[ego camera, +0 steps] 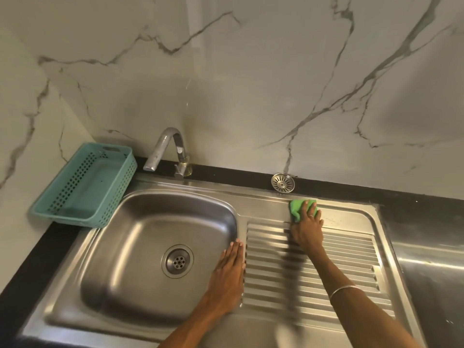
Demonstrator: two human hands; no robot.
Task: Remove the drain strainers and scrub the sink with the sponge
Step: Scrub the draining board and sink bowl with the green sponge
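— Forearms come in from the bottom edge, nearest of all. What's the left hand [229, 270] doing?

— Lying flat and open, fingers together, on the steel ridge between the basin and the draining board. It grips nothing; I'd say it is bracing the body.

— And the right hand [307, 227]?

— Stretched out over the far end of the draining board [326, 280], fingers pressed down on the green sponge [298, 208] and curled over its top. A thin bangle [344, 290] sits on that forearm.

— Where exactly is the sponge?

— On the flat strip of the sink [155, 204] top just beyond the ribs, near the back edge.

— Are the strainers out?

— One drain strainer [283, 182] lies on the dark counter ledge against the marble wall, just behind the sponge. The basin's drain [177, 261] shows only its fixed perforated cup, so that step looks done. I see no second strainer.

— So which step is this?

— Scrubbing, by my reading, and on the drainer side; the basin looks not yet reached.

— What does the next move need?

— Firm downward pressure, strokes along the ribs rather than across, then a reach left into the basin, clear of the tap [167, 149].

— Anything else about?

— A teal basket [82, 182] beside the basin, far left.
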